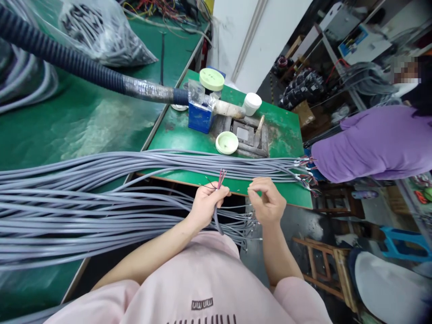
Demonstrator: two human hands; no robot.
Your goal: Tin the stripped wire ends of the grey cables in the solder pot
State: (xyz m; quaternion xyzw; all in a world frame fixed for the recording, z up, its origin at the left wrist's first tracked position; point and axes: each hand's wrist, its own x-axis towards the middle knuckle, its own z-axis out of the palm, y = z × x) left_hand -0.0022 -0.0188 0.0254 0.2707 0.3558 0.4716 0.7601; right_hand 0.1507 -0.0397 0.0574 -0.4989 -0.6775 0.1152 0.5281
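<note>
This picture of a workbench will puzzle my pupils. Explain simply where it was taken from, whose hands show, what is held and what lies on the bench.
A camera worn on a person's head took this, looking forward and down. Their bare left hand grips a grey cable with coloured wires sticking out of its end. The right hand is curled beside it; whether it pinches anything is unclear. Ahead, on the green bench, lie a bundle of grey cables, a pale green dish and a white tub.

Cables (111, 162) cut by left edge; hose (91, 74) too; bag (101, 33) cut at top; left hand (205, 203) hides part of held cable (217, 220); right hand (269, 202), can't tell if pinching anything; co-worker (371, 144) cut by right edge.
</note>
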